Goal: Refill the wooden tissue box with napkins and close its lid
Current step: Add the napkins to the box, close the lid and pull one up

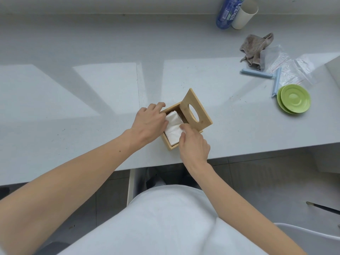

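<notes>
The wooden tissue box (172,144) sits just below the centre of the frame near the counter's (92,100) front edge, its lid (195,109) swung up and open. White napkins (173,128) already fill the cavity. The left hand (150,123) presses on them with flat, unclenched fingers; the right hand (194,146) pinches the top sheet. The filling step looks nearly done; next, likely, both hands withdraw and the lid swings down. Green saucers (294,98) lie well apart at right.

One wooden tissue box (172,145), two green saucers (294,98), two blue clips (256,74), one cloth (254,48), one bottle (229,12), one cup (243,16).
</notes>
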